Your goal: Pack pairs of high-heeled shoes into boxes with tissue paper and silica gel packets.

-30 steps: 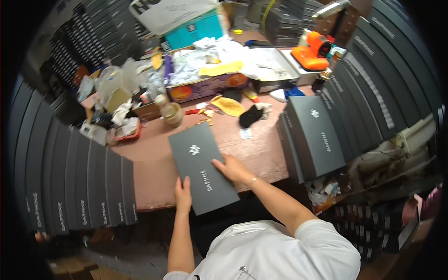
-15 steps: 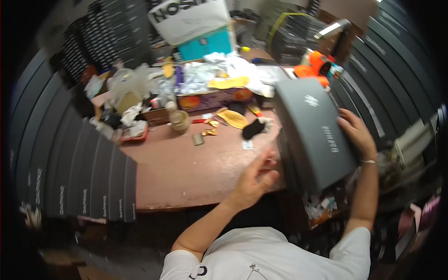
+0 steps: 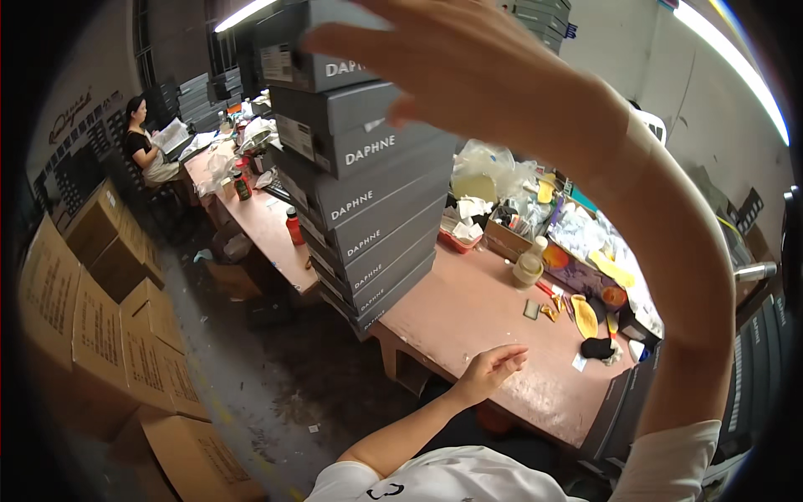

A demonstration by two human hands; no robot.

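Note:
A tall stack of dark grey shoe boxes (image 3: pixel 368 197) rises at the left end of the pink-topped table (image 3: pixel 493 305). My right arm arches high over the table, and my right hand (image 3: pixel 452 63) reaches across the front of the top shoe box (image 3: pixel 322 54). Its fingers are stretched and apart; part of the hand runs out of the picture, and whether it touches the box I cannot tell. Low over the front of the table, my left hand (image 3: pixel 489 372) is loosely open, fingers slightly bent, with nothing seen in it.
More grey boxes (image 3: pixel 623 402) stand at the table's right. Behind are a jar (image 3: pixel 529 266), yellow pads (image 3: pixel 584 316), a black pad (image 3: pixel 596 348) and a purple carton (image 3: pixel 577 272) of crumpled paper. Brown cartons (image 3: pixel 109 351) line the left floor; a person (image 3: pixel 146 146) sits far left.
My view has swung left to the tall stack. My right hand has left the large shoe box on the right and risen across to the stack's top. My left hand stays low over the table.

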